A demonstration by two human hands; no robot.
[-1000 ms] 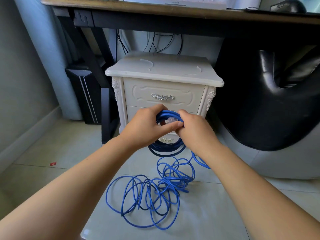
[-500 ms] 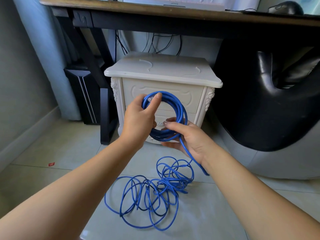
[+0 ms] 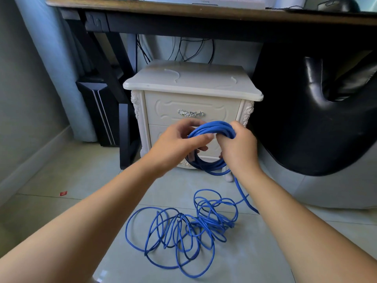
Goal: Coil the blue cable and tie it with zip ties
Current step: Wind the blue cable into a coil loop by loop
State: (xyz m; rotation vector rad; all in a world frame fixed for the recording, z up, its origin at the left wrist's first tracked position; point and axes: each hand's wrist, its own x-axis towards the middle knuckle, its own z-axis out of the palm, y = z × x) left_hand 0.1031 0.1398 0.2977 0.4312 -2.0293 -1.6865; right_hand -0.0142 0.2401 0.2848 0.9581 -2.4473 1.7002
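L hand (image 3: 175,144) + R hand (image 3: 238,149), both curled round blue cable (image 3: 212,127) coil; slack on floor (image 3: 81,180).

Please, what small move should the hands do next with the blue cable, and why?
Probably the right hand should draw up another loop and lay it on the coil that the left hand also grips. Much loose cable lies tangled on the floor, so tying seems too early.

Blue cable (image 3: 212,129), cream nightstand (image 3: 191,86), black chair (image 3: 306,119), pale green floor tiles (image 3: 81,180).
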